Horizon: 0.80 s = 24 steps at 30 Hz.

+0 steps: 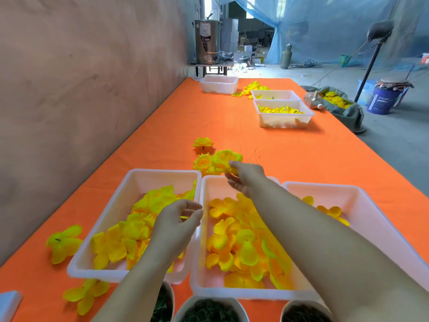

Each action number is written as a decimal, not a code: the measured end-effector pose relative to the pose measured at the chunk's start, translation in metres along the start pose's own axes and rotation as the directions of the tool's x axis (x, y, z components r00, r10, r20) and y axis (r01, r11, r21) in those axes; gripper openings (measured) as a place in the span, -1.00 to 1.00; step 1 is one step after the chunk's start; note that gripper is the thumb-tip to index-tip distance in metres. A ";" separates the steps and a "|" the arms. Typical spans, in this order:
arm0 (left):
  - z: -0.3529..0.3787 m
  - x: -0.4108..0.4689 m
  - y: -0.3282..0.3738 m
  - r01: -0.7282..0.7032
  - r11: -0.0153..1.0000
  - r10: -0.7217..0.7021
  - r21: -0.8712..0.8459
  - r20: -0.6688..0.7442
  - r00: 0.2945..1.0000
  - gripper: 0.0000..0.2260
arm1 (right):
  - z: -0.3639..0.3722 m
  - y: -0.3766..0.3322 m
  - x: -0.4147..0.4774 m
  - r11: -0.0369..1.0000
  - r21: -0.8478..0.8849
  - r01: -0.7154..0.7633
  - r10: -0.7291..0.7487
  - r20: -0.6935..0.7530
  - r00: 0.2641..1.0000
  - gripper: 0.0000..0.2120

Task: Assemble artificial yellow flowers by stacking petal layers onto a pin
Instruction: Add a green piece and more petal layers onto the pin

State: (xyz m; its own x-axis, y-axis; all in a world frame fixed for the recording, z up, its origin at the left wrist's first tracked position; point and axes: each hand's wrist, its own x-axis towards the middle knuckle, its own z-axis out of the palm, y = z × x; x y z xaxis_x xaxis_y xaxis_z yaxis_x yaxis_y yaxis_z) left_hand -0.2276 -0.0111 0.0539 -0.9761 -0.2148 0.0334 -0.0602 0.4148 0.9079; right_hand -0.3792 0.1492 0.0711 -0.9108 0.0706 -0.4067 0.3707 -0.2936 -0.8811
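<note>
Finished yellow flower (pixel 222 158) met at 12 o'clock by right hand (pixel 248 177), seemingly for stockpiling; grip cannot be told | small yellow piece (pixel 184 217) pinched in curled left hand (pixel 174 225) fingers above 7 o'clock petal tray (pixel 126 189), likely readied for stacking.

Got a long counter (pixel 278 140) draped in orange cloth, shoved against a plain brownish wall (pixel 81 77) on its left. Beyond its far end: steel urn (pixel 207 41) on a small stand, gas cylinder (pixel 286 56), blue netting (pixel 325 26) lit by daylight. Right of the counter, grey concrete floor (pixel 394 145) and a blue bucket (pixel 383 99).
</note>
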 end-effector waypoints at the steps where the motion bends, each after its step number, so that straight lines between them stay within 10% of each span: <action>1: 0.001 0.004 -0.002 0.002 1.000 -0.002 -0.001 -0.003 1.000 -0.92 | 0.007 -0.005 0.010 1.000 0.012 0.001 -0.001 -0.010 1.000 -0.81; 9: 0.003 0.013 -0.016 0.016 1.000 -0.016 0.018 0.022 1.000 -0.90 | 0.010 -0.008 0.026 0.958 -0.285 0.043 -0.023 0.074 0.997 -0.81; 24: -0.001 -0.069 0.014 -0.108 0.994 0.109 -0.015 0.140 0.984 -0.88 | -0.115 0.038 -0.160 0.549 -0.688 0.473 -0.265 0.394 0.880 -0.89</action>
State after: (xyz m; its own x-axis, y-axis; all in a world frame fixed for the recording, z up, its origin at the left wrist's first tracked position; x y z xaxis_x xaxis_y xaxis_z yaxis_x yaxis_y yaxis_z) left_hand -0.1614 0.0090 0.0649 -0.9964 -0.0426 0.0731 0.0483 0.4221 0.9053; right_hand -0.1985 0.2362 0.0751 -0.9715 -0.2354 -0.0294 -0.1025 0.5284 -0.8428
